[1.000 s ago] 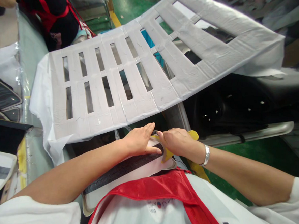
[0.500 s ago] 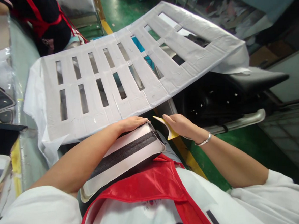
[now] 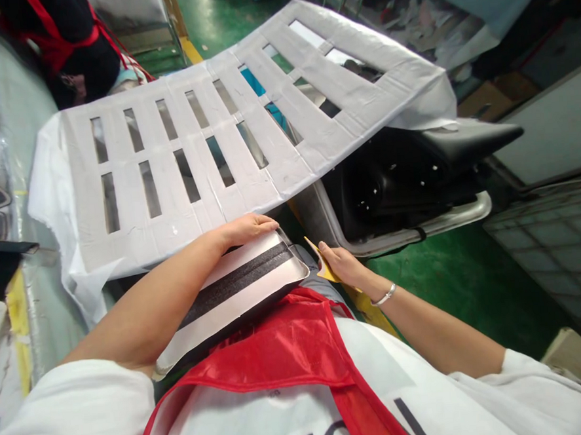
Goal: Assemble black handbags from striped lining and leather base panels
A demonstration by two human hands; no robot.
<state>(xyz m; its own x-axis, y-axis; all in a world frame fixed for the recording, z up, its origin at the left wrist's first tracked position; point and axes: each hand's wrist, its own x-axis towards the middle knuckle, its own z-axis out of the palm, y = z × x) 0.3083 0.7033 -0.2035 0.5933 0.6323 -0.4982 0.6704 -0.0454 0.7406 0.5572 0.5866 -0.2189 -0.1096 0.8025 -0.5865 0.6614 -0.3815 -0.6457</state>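
Observation:
A padded piece (image 3: 236, 296), off-white with a broad dark stripe along it, rests tilted against my lap and the red apron. My left hand (image 3: 246, 230) is wrapped over its far edge near the right corner. Just right of that corner, my right hand (image 3: 337, 260) pinches a curved yellow sheet (image 3: 326, 270) between thumb and fingers. The sheet is apart from the padded piece. Beyond my hands lies a white-covered slatted rack (image 3: 173, 228) with two rows of rectangular openings.
Black molded parts (image 3: 396, 178) sit in a grey bin (image 3: 327, 218) at the right. Another person in a red and black apron (image 3: 76, 47) is at the upper left, beside a long pale table (image 3: 24, 129). The floor (image 3: 441, 267) is green.
The view has shifted, so the rack and bin appear farther left. My right hand with the yellow sheet is slightly lower. My left hand still holds the padded piece.

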